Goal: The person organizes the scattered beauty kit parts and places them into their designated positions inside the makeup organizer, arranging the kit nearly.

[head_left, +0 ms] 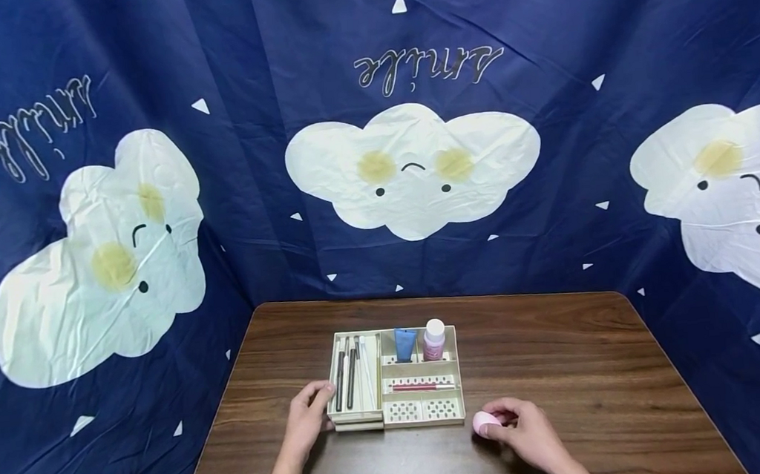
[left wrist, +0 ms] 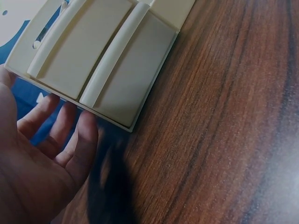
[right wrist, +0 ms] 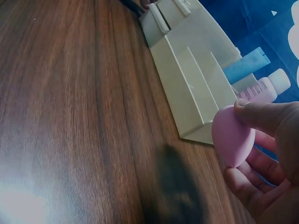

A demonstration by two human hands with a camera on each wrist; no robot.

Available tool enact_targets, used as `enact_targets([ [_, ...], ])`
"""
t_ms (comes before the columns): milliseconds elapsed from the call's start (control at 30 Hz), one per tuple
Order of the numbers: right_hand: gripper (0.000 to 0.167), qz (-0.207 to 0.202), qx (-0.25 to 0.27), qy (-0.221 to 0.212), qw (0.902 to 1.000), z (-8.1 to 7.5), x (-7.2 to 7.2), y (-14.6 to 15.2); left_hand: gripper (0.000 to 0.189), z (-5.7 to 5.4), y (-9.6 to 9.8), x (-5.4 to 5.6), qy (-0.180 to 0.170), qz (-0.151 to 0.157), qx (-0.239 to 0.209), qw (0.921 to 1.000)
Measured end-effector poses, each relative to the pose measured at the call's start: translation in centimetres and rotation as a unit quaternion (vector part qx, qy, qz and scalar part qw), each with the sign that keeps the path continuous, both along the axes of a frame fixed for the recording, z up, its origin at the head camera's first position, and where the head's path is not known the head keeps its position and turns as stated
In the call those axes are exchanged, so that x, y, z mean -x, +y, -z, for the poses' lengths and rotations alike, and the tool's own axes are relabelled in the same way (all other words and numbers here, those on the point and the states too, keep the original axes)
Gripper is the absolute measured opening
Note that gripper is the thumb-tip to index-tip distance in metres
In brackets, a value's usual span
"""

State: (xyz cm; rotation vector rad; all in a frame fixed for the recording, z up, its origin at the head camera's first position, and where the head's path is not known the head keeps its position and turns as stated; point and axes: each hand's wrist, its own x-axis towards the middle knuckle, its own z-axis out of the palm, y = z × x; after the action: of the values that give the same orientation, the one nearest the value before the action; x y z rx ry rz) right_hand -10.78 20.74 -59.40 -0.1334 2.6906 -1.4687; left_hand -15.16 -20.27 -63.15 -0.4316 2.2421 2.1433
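Note:
A cream desk organizer (head_left: 424,422) with two drawers stands on the table. On its left, my left hand (head_left: 308,414) holds the side; in the left wrist view its bent fingers (left wrist: 86,128) meet the side wall beside the drawer fronts (left wrist: 126,70). Near the organizer's front right corner, my right hand (head_left: 525,430) pinches a pink egg-shaped makeup sponge (right wrist: 232,136) between thumb and fingers. Makeup brushes (head_left: 351,377) lie in the left top tray. A blue tube (head_left: 405,344) and a white-capped pink bottle (head_left: 434,343) stand in back compartments; a red pen-like stick (head_left: 419,387) lies in the middle one.
The brown wooden table (head_left: 564,356) extends around the organizer. Behind and at both sides hangs a dark blue curtain (head_left: 250,202) with white cloud prints.

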Motion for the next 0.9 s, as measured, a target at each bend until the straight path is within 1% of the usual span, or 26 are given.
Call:
enact_targets([
  [100, 0.032, 0.003, 0.008, 0.002, 1.0, 0.0, 0.0, -0.4, 0.026, -1.5, 0.3, -0.6, 0.004, 0.002, 0.003, 1.0],
  [200, 0.03, 0.007, 0.018, 0.005, 0.9998, 0.2, 0.0, -0.9, 0.024, -2.6, 0.6, -0.9, 0.004, 0.002, 0.011, 0.9999],
  [233, 0.029, 0.01, 0.022, 0.006, 0.9997, 0.2, 0.0, -1.1, 0.024, -2.5, 0.6, -0.9, 0.006, 0.001, 0.012, 0.9999],
  [367, 0.029, 0.016, 0.045, 0.009, 0.9988, 0.4, 0.0, -1.9, 0.023, -1.2, 0.3, -0.4, -0.001, -0.004, 0.024, 0.9997],
  [433, 0.029, 0.018, 0.058, 0.008, 0.9981, 0.4, 0.0, -2.3, 0.023, -0.9, 0.3, -0.3, -0.003, -0.005, 0.025, 0.9997],
  [533, 0.029, 0.022, 0.072, 0.005, 0.9972, 0.5, 0.2, -2.8, 0.023, -1.3, 0.4, -0.5, -0.003, -0.004, 0.024, 0.9997],
  [633, 0.03, 0.021, 0.074, 0.006, 0.997, 0.6, 0.6, -3.3, 0.023, -2.2, 0.5, -0.8, 0.002, -0.002, 0.024, 0.9997],
  [733, 0.031, 0.007, 0.068, 0.016, 0.9976, 0.6, 1.1, -3.7, 0.023, -2.8, 0.6, -1.0, 0.006, -0.001, 0.023, 0.9997],
  [800, 0.031, -0.005, 0.06, 0.023, 0.9979, 0.6, 1.4, -3.9, 0.023, -2.8, 0.6, -1.0, 0.006, -0.001, 0.023, 0.9997],
  [900, 0.03, -0.023, 0.054, 0.036, 0.9976, 0.6, 1.9, -4.3, 0.023, -2.3, 0.5, -0.8, 0.003, -0.001, 0.023, 0.9997],
])
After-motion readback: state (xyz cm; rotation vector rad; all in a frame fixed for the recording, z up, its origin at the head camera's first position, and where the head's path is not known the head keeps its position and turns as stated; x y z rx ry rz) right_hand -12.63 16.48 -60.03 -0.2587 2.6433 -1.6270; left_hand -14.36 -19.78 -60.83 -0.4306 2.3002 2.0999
